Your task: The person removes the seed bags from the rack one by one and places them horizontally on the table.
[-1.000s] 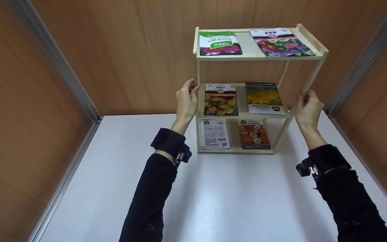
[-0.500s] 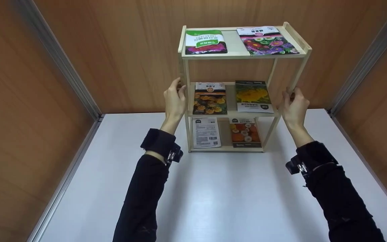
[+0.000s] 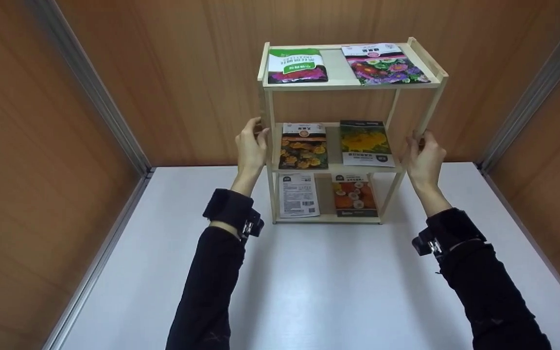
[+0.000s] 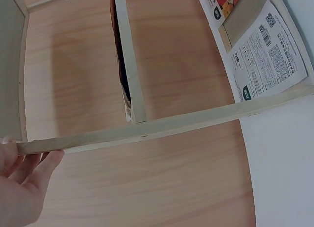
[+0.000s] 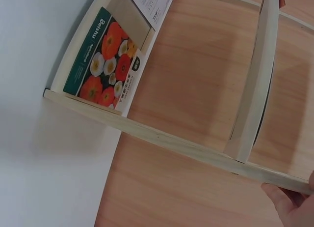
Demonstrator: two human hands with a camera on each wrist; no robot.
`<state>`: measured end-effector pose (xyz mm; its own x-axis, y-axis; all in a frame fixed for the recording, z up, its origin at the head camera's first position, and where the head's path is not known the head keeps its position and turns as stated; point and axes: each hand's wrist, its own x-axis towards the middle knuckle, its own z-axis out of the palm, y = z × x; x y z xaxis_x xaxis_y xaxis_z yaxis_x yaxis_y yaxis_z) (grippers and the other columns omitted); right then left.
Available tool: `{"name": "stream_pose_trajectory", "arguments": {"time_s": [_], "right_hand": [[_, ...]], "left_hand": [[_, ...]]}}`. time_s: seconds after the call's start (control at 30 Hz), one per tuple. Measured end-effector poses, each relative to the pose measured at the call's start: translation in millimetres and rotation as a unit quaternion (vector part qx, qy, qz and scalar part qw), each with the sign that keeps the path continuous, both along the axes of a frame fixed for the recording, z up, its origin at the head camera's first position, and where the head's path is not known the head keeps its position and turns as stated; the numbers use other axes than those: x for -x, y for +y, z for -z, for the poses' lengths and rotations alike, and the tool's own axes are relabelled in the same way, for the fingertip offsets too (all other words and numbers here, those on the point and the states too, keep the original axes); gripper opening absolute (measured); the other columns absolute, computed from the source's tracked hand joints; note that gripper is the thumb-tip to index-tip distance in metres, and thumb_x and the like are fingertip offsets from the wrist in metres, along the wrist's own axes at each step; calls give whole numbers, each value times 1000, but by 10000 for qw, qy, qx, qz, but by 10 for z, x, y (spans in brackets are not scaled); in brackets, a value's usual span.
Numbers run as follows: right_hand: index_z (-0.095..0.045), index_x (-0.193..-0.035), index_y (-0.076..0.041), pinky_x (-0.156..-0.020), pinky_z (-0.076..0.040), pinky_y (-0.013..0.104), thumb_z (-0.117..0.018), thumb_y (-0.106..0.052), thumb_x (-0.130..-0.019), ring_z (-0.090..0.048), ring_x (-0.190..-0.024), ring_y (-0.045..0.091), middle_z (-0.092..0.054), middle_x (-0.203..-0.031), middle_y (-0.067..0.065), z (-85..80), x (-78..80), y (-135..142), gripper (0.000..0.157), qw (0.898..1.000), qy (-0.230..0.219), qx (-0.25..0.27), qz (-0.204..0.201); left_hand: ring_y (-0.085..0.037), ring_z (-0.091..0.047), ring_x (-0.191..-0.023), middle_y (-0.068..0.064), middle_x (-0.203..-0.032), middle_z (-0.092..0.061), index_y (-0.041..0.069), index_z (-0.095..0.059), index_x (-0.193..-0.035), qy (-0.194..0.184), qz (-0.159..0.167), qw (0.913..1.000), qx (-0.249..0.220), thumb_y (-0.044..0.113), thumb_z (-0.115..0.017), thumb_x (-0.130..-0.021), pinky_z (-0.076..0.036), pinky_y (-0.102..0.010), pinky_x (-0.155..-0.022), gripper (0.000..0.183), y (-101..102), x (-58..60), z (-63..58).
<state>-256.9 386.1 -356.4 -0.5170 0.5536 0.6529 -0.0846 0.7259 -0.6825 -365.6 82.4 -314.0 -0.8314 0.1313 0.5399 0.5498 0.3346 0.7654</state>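
- Rack: the wooden rack point(image 3: 350, 88) was upright at about one o'clock from the middle of the head view, over the white tabletop point(image 3: 323, 291). I could not tell how much weight its feet bore.
- Grip: both hands were clamped on the rack. My left hand point(image 3: 251, 151) pinched the upright at nine o'clock; my right hand point(image 3: 425, 159) pinched the upright at three o'clock.
- Load: two seed packets lay on each shelf. The green-and-white packet point(image 3: 298, 65) was at eleven o'clock and the purple-flowered packet point(image 3: 388, 64) at one o'clock; the text-covered packet point(image 3: 299, 195) was at seven.
- Method: in my judgement, equal force on both uprights was correct, since uneven force could have skewed the frame.
- Method: the loose packets called for slow, level handling; a tilt toward six o'clock would probably have slid them over the front edges.
- Method: the slender uprights likely needed a firm pinch without inward squeeze.
- Pose: my hands were near middle-shelf height, almost level with each other.
- Pose: my left forearm entered from seven o'clock, pointing just past twelve; my right entered between four and five, pointing toward eleven.
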Motion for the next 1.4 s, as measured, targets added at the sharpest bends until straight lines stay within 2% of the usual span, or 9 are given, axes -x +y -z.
{"name": "stream_pose_trajectory", "arguments": {"time_s": [0.37,0.57,0.67,0.73,0.83,0.93,1.07,1.17,1.4], "right_hand": [[-57,-96,9,-67,-50,39,-57,-11,-86,-62,-79,30,-63,-89,22,-24,-46,32,23,9992,-296,-172,-185],[-58,-92,12,-54,-44,19,-58,-12,-86,-62,-70,32,-63,-82,25,-135,-109,55,25,9929,-1023,-527,-307],[-60,-79,13,-46,-39,19,-56,-10,-86,-61,-60,32,-62,-71,25,-172,-181,36,25,9814,-1694,-831,-360],[-59,-74,14,-41,-39,20,-55,-10,-85,-59,-52,29,-60,-62,23,-177,-242,10,27,9713,-2169,-839,-500],[-58,-75,15,-37,-39,19,-55,-12,-85,-58,-44,23,-59,-56,20,-176,-331,-36,29,9548,-2820,-610,-712],[-59,-81,16,-38,-41,22,-58,-16,-84,-57,-45,20,-60,-60,20,-197,-386,-110,32,9372,-3347,-467,-862],[-63,-88,12,-45,-44,27,-59,-20,-84,-58,-59,24,-62,-78,25,-285,-397,-262,33,9114,-3930,-686,-1015],[-62,-97,11,-51,-44,30,-59,-22,-84,-54,-69,27,-59,-94,28,-403,-392,-391,35,8958,-4215,-787,-1167],[-57,-104,12,-69,-48,44,-58,-22,-85,-54,-87,37,-55,-104,30,-782,-401,-629,39,8853,-4226,-1148,-1568]], "left_hand": [[-26,-57,-96,-19,-103,-60,-7,-53,-111,-42,-9,9999,101,0,-50,-88,-46,-28,-80,25,-2,-7,-1],[-27,-59,-94,-20,-103,-60,-7,-53,-109,102,-122,9994,299,1,-51,-88,-47,-30,-79,23,-15,-37,-30],[-27,-58,-93,-20,-103,-60,-7,-54,-110,-190,-351,9965,738,6,-53,-88,-47,-31,-79,26,-38,-100,-48],[-28,-56,-97,-20,-105,-58,-6,-52,-114,-581,-506,9886,1291,13,-55,-88,-45,-34,-81,32,-59,-156,-44],[-31,-50,-105,-20,-115,-53,-4,-47,-121,-1192,-538,9655,2251,22,-58,-86,-43,-39,-84,45,-87,-245,-7],[-33,-48,-107,-22,-120,-47,-5,-43,-124,-1407,-375,9490,2797,24,-61,-84,-42,-41,-85,53,-102,-323,46],[-33,-51,-102,-22,-113,-49,-8,-43,-123,-1092,-322,9390,3245,22,-65,-81,-46,-40,-80,56,-120,-423,78],[-31,-54,-96,-20,-107,-51,-8,-45,-120,-775,-326,9316,3536,20,-66,-80,-48,-39,-76,53,-134,-504,13],[-29,-53,-99,-17,-112,-50,-4,-42,-123,-549,-275,9148,3991,22,-63,-82,-48,-39,-76,53,-125,-690,-412]]}}
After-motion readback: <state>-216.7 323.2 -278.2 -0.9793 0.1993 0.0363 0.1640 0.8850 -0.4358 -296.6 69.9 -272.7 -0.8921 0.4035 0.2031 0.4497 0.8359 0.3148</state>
